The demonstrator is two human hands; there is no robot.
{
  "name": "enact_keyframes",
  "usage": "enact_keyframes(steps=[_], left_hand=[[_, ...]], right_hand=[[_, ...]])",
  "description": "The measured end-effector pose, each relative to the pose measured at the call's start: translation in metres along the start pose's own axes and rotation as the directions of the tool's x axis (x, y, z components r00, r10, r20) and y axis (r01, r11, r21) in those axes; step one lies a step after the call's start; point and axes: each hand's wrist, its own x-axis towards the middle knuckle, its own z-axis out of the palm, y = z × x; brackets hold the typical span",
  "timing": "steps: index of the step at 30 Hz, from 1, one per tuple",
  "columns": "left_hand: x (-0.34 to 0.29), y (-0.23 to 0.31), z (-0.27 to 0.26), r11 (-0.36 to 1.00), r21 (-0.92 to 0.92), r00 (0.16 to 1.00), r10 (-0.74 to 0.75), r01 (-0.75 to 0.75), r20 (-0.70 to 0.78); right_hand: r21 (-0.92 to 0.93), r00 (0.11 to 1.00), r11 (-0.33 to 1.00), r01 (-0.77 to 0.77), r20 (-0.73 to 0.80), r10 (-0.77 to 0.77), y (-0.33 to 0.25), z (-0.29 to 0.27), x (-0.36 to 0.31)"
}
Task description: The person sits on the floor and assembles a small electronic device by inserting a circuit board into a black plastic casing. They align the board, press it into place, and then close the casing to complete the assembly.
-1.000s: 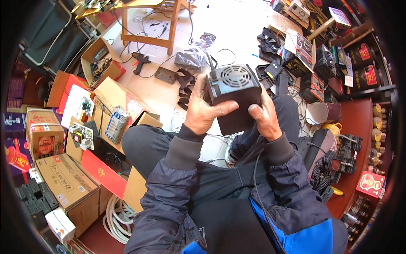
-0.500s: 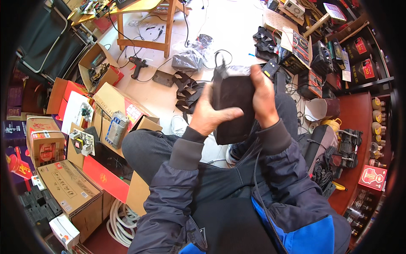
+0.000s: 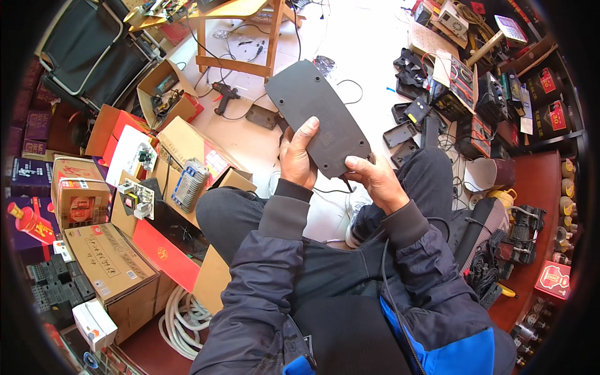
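Observation:
A black, flat, rectangular plastic-cased device [image 3: 320,111] is held up over my lap, slanting from far left to near right. Its broad face, with recessed screw holes near the corners, is turned up. My left hand [image 3: 299,155] grips its left long side, thumb on the face and fingers underneath. At the near right corner, my right hand [image 3: 380,182] has its thumb on the face, the other fingers partly hidden below. A dark cable shows beneath the near end. Both hands are closed on the device.
Opened cartons [image 3: 194,150] and a bare circuit board [image 3: 137,199] stand at the left. A pistol-grip tool [image 3: 226,97] lies on the floor by a wooden table leg [image 3: 275,37]. Black casings [image 3: 400,133] and electrical gear lie at the right, beside a reddish-brown shelf [image 3: 539,187].
The device has been turned so its broad face with screw holes shows. My right hand has shifted from its upper right side to the near right corner. The view has shifted slightly.

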Motion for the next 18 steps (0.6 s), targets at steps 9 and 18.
enact_keyframes(steps=[9,18], left_hand=[[-0.007,0.005,0.007,0.997,-0.075,0.993,-0.017,0.026,0.120],[-0.010,0.004,0.000,0.997,-0.072,0.994,-0.007,0.015,0.112]], right_hand=[[0.124,0.993,0.989,0.074,0.084,-0.085,-0.014,0.002,-0.010],[0.041,0.994,0.998,0.044,0.094,-0.047,-0.034,0.008,-0.005]])
